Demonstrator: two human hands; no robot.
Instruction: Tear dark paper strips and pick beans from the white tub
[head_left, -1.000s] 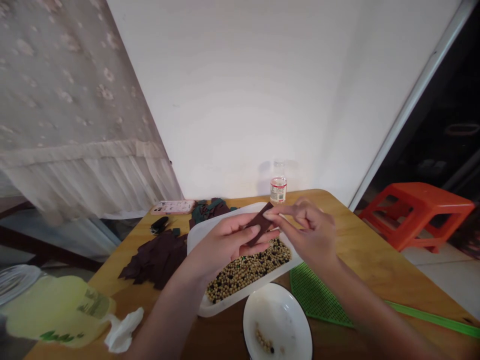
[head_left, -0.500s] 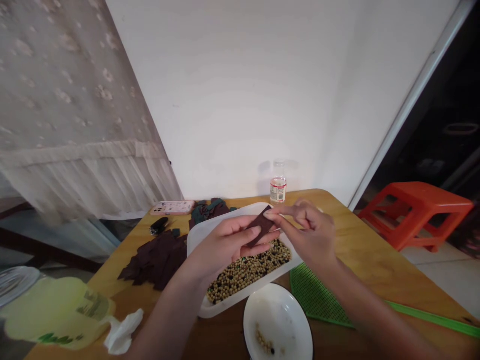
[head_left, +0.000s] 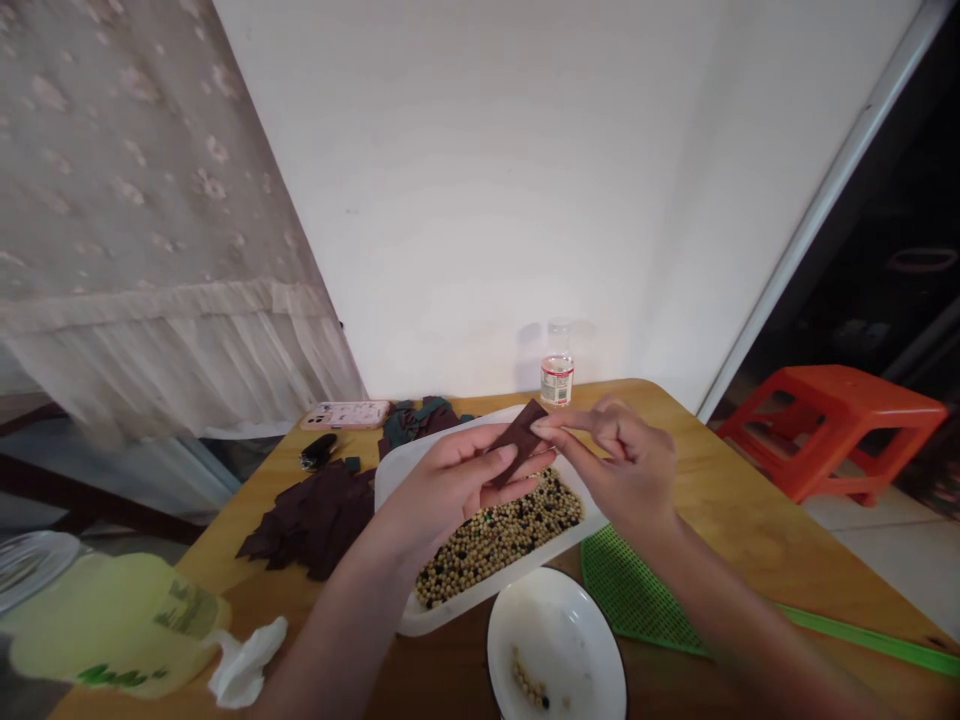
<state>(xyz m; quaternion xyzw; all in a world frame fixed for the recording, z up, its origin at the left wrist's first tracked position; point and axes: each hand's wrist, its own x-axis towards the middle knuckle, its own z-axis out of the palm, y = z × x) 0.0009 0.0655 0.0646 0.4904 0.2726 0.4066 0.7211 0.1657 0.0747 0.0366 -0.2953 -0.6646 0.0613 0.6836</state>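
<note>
A small dark brown fabric piece [head_left: 517,445] is held above a white tray [head_left: 439,622] of tan and black beads [head_left: 495,540]. My left hand [head_left: 450,480] grips the piece between thumb and fingers. The thumb and index finger of my right hand [head_left: 619,460] pinch its upper right edge. Just below the tray stands a white bowl [head_left: 559,630] with a few beads in it. A heap of similar dark brown pieces [head_left: 311,520] lies left of the tray, with dark green and brown pieces [head_left: 420,418] behind it.
At the back are a phone [head_left: 345,415], a black key fob [head_left: 319,450] and a glass bottle [head_left: 557,370]. A large yellowish jar [head_left: 112,620] and a crumpled tissue [head_left: 247,665] are front left. A green fly swatter [head_left: 637,590] lies under my right forearm. An orange stool [head_left: 840,420] stands right.
The brown piece has tilted and shifted slightly left between my fingers. My right hand has moved very slightly to the right, still pinching the edge.
</note>
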